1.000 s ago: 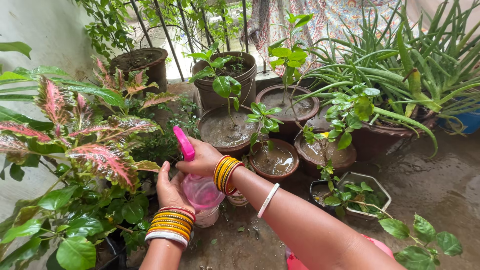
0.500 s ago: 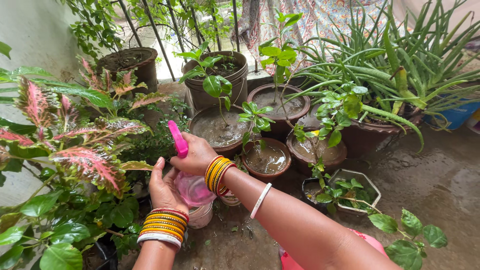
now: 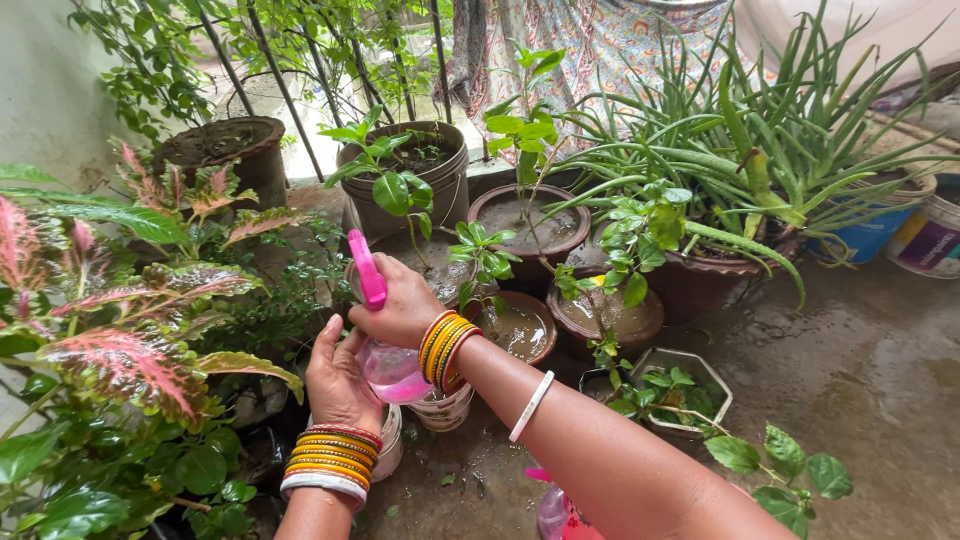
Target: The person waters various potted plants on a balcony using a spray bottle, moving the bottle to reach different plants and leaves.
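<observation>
Potted-plant corner seen from above, with both hands working on a pink spray bottle (image 3: 390, 368). The right hand (image 3: 402, 305) is closing around the bottle's pink trigger head (image 3: 366, 268), whose nozzle is pointing up and to the left, toward the red-and-green variegated foliage (image 3: 130, 300); the left hand (image 3: 340, 385) is cupping the translucent pink body from below and from the left side, fingers curled against it. The bottle is hanging in the air just above a small pale container (image 3: 440, 408) on the wet floor (image 3: 880, 390), near the clay pots (image 3: 525, 325). As a judgement of progress: the soil in several pots, including the larger pot (image 3: 530, 215) behind, is lying dark and glistening with standing water, so those are looking already wetted, while the leafy plants at the left are showing no clear droplets at this size and are probably still awaiting spray. Whether mist is leaving the nozzle cannot be told. The grip of both hands on head and body could equally suit tightening the head, so the spraying itself is not plainly under way. An aloe (image 3: 760, 150) is filling the right rear.
</observation>
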